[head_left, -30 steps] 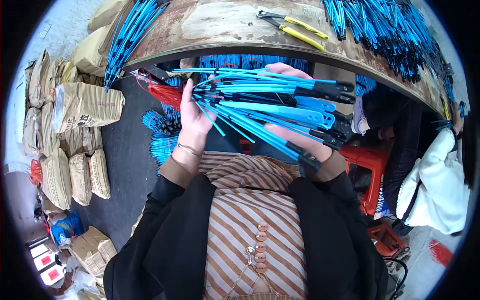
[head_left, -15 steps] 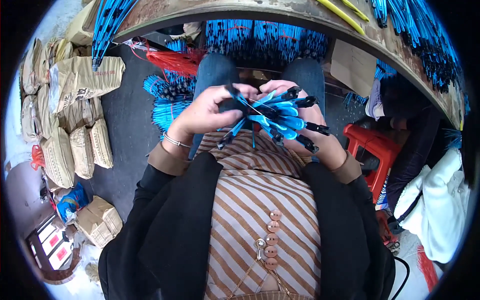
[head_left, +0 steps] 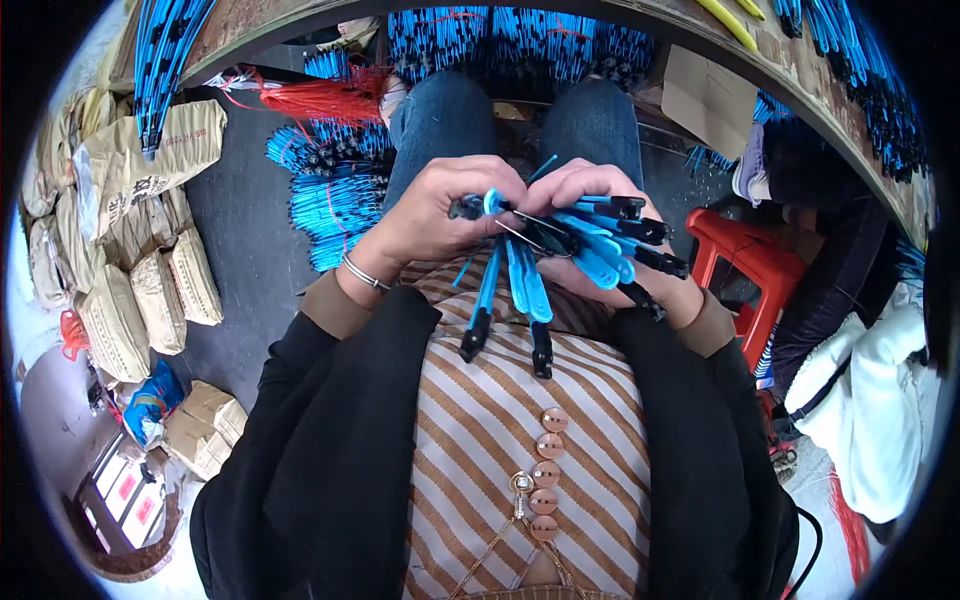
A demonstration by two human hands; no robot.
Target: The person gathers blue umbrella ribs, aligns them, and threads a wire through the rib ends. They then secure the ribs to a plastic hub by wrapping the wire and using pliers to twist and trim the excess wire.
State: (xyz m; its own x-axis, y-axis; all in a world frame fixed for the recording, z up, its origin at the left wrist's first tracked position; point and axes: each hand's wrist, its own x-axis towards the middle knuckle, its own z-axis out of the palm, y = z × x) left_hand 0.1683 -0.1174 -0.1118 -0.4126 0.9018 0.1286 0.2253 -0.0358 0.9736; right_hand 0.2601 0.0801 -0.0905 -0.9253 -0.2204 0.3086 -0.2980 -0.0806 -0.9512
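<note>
A fanned bundle of slim blue strips with black end pieces point(head_left: 598, 262) is held in front of my body. My right hand point(head_left: 655, 270) is closed round its right side, fingers over the top and palm beneath. To its left, my left hand point(head_left: 452, 205) pinches at one blue strip with a black end point(head_left: 493, 203), near the bundle's middle. Thin pale wires point(head_left: 530, 234) run between the two hands. Two groups of strips hang down over my striped top. The place where the strips join is partly hidden by my fingers.
A curved wooden tabletop point(head_left: 270, 42) arches ahead, with blue strips on both its ends. Bundles of blue strips point(head_left: 335, 205) lie on the floor at left, beside red strands point(head_left: 325, 98). Brown sacks point(head_left: 115, 310) stand far left. A red stool point(head_left: 745, 265) and another person's leg are right.
My hands have turned the bundle; some strips now hang lower over my top. My left hand's fingers have closed in nearer the middle. The whole view has shifted slightly.
</note>
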